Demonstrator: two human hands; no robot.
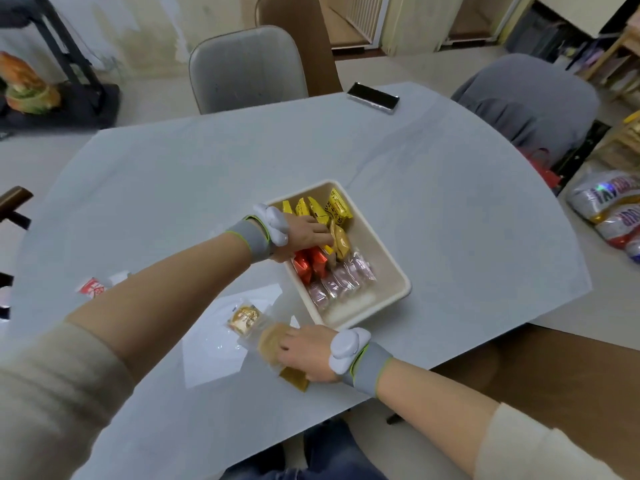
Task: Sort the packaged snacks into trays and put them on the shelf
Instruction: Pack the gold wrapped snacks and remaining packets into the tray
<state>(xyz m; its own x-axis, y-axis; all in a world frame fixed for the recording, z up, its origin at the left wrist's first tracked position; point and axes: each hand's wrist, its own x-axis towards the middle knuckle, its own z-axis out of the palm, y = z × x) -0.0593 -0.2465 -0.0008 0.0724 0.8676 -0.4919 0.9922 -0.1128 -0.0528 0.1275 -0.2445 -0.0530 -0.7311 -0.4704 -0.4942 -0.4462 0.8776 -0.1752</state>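
While a person sorts snacks at a large pale grey table [433, 188], the filling of one cream tray [384, 252], right of centre, is the step in hand; shelving looks some way off, and no shelf for it is clearly identifiable. Inside the tray lie yellow packets [337, 204] at the far end, red packets [310, 265] in the middle and pink-wrapped cakes [341, 280] at the near end. Reaching in, the left hand [304, 237] curls its fingers round a tan packet [339, 240], apparently seating it beside the yellow ones. Just near the tray, the right hand [306, 353] grips a brown packet [273, 342], fingers bent over it; next it likely needs lifting into the tray's free right side. A clear-wrapped pastry [244, 318] lies just left; a red-and-white packet [91, 289] lies further left. Grey chairs [246, 67] stand beyond the table; a phone [373, 97] rests at its far edge; shiny bags [609, 209] sit on the floor, right.
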